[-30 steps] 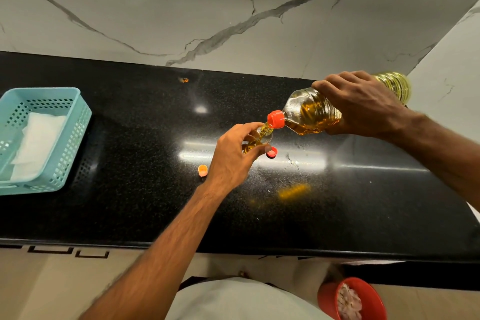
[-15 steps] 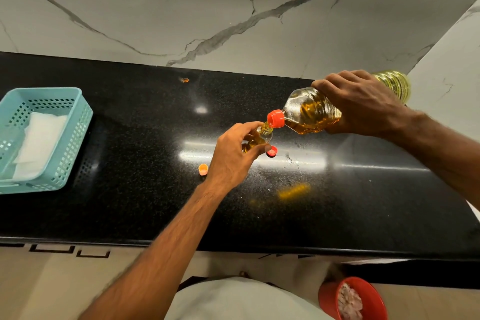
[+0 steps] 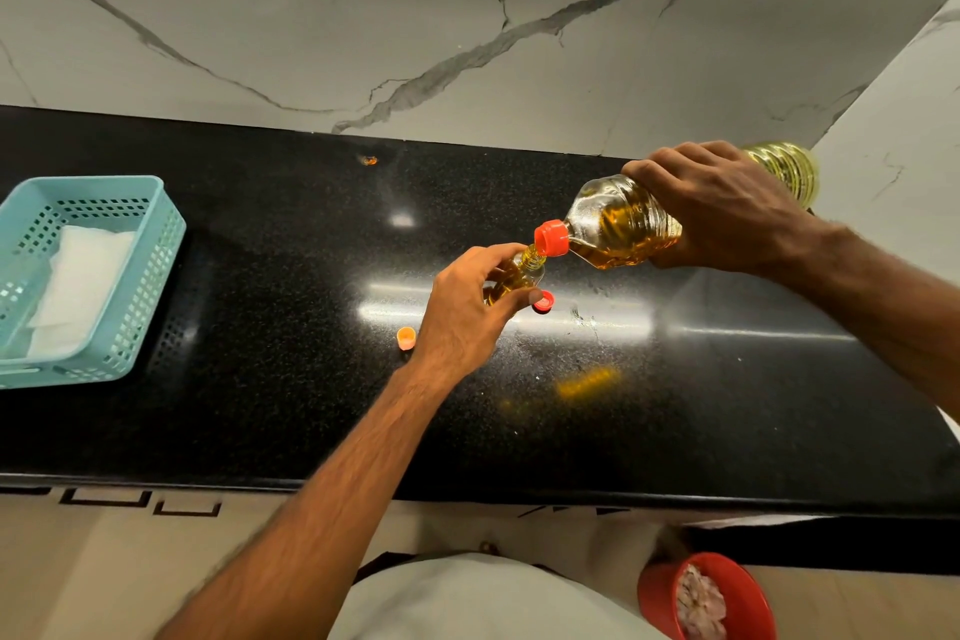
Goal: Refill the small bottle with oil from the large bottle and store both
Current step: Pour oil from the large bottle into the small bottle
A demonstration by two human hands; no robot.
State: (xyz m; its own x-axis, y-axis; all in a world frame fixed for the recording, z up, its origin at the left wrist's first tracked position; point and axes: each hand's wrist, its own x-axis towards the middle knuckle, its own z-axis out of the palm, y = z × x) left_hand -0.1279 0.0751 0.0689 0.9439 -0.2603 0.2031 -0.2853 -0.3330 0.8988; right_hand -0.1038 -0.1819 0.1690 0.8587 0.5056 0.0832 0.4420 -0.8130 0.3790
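From the head view, little had shifted over the last second: our right hand still gripped the tilted large bottle, spout at the small bottle held in our left hand above the counter. Pouring likely continued.

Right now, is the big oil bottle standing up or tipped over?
Tipped. The right hand holds the big bottle almost sideways, its orange neck at the small bottle's mouth.

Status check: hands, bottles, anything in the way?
Left hand grips small bottle; right hand holds large bottle tilted, spout at its mouth. Two loose caps on counter, not blocking.
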